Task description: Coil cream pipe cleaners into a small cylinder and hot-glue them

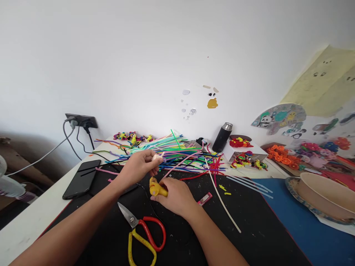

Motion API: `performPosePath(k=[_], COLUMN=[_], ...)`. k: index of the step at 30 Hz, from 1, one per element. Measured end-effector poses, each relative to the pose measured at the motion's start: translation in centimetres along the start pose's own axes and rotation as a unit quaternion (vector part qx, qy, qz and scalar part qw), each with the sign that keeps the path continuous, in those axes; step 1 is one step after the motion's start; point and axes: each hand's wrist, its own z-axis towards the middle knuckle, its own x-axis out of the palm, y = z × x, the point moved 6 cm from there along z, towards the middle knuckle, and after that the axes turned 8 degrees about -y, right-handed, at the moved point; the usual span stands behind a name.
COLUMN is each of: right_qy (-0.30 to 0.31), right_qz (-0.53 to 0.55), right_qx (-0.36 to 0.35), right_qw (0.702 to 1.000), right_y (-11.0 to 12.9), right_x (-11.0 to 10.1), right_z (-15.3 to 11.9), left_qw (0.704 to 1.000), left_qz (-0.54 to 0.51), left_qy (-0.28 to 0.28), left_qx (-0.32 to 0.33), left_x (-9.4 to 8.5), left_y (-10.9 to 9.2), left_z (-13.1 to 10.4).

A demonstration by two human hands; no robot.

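Note:
My right hand (pixel 177 194) is closed round a small yellow glue gun (pixel 155 187), its dark cord trailing down over the black mat (pixel 222 221). Just above the glue gun, my left hand (pixel 141 166) pinches a small white and lilac piece (pixel 158 158) between thumb and fingers; its exact make is too small to tell. Beyond both hands spreads a heap of many-coloured pipe cleaners (pixel 177 146). Scissors (pixel 144 232) with one red and one yellow handle lie part open on the mat below my hands.
A black phone (pixel 81 179) lies at the left. At the back stand a black flask (pixel 222 137) and a white box (pixel 257 147) with small fuzzy figures. Clear glue sticks (pixel 251 186) lie right, near a bowl (pixel 327 192). A pink packet (pixel 205 198) rests beside my right hand.

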Motion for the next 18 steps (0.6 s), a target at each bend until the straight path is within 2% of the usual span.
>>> performPosePath(k=[6, 9, 13, 15, 18], right_qy=[-0.004, -0.017, -0.098, -0.145, -0.181], right_qz=[0.047, 0.141, 0.273, 0.305, 0.336], right_qx=[-0.027, -0.005, 0.054, 0.062, 0.056], right_qw=[0.999, 0.99, 0.955, 0.939, 0.922], right_y=[0.6, 0.6, -0.8, -1.4, -1.8], right_x=[-0.8, -1.2, -2.0, -2.6, -3.3], right_z=[-0.1, 0.0, 0.3, 0.5, 0.6], left_qw=[1.0, 1.0, 0.999, 0.999, 0.998], left_qz=[-0.006, -0.019, -0.033, -0.032, -0.027], left_qy=[-0.002, 0.004, 0.018, 0.027, 0.037], left_qx=[-0.004, -0.021, -0.032, -0.032, -0.036], left_x=[0.0, -0.1, 0.1, 0.3, 0.7], left_y=[-0.2, -0.1, 0.0, 0.1, 0.5], left_z=[0.1, 0.2, 0.3, 0.2, 0.2])
